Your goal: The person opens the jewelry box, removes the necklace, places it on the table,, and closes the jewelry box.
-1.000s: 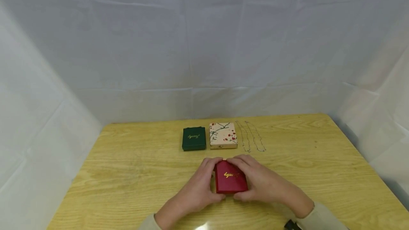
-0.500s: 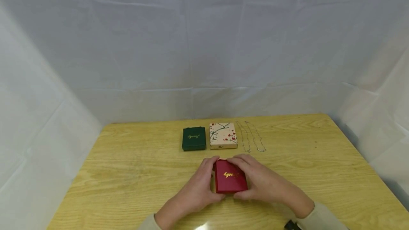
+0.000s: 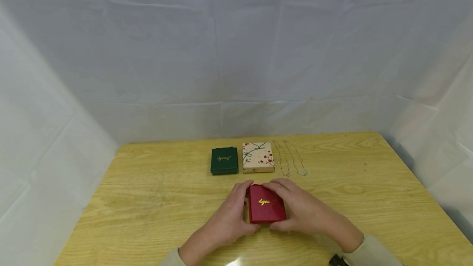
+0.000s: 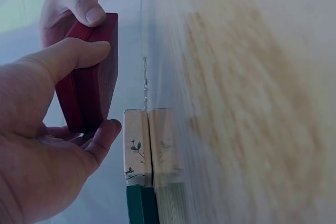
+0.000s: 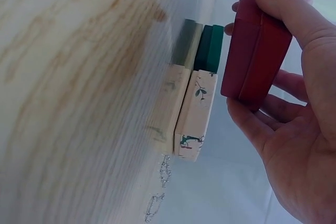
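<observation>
Both of my hands hold a small red jewelry box (image 3: 267,213), its lid on and gold script on top. My left hand (image 3: 230,216) grips its left side, thumb at the near edge and fingertips at the far edge. On the opposite side my right hand (image 3: 304,212) grips it the same way, its fingers lying over the far right corner. Both wrist views show the red box (image 4: 93,95) raised off the tabletop, with the thumbs on its near side and fingers curled behind it. A dark seam between lid and base shows on the red box (image 5: 262,40).
Farther back on the wooden table (image 3: 155,200) lie a dark green box (image 3: 224,160) and a cream box (image 3: 258,157) with a red flower print. Right of them lie two thin silver chains (image 3: 286,159). White cloth (image 3: 236,52) hangs behind and at both sides.
The left fingertips have drawn back slightly to the left along the red jewelry box's far edge. The box and the right hand have barely moved.
</observation>
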